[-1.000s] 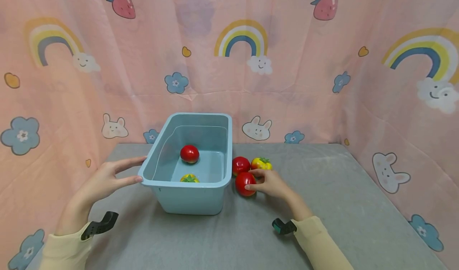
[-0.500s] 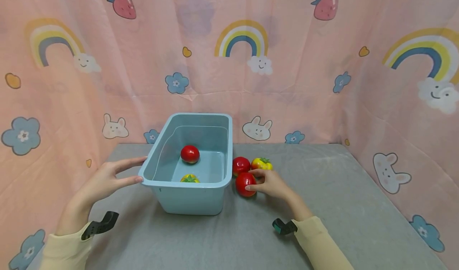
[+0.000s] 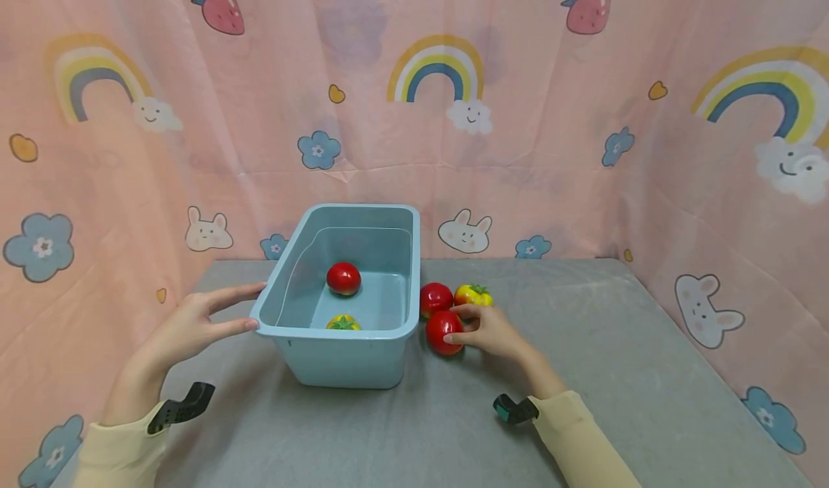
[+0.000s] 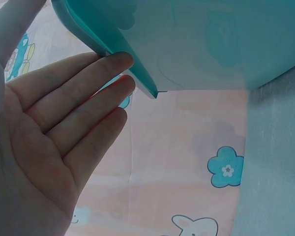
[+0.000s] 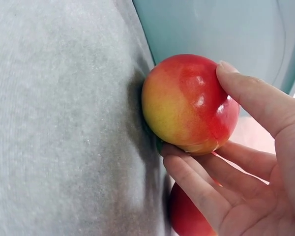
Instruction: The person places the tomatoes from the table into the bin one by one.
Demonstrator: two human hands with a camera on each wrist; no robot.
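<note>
My right hand [image 3: 492,332] holds a glossy round red-and-yellow fruit [image 3: 444,332] between thumb and fingers, low at the table beside the bin. In the right wrist view, my thumb lies on the upper side of the fruit [image 5: 191,101], with fingers beneath. Just behind it are another red fruit [image 3: 435,299] and a yellow fruit with a green leafy cap [image 3: 474,295]. My left hand [image 3: 188,327] touches the left rim of the blue bin [image 3: 343,358] with fairly straight fingers. Inside the bin lie a red fruit [image 3: 343,278] and a partly hidden yellow one [image 3: 343,322].
A grey cloth covers the table [image 3: 570,373]. Behind and to both sides hangs a pink printed curtain [image 3: 537,178]. The bin's right wall stands close to the held fruit.
</note>
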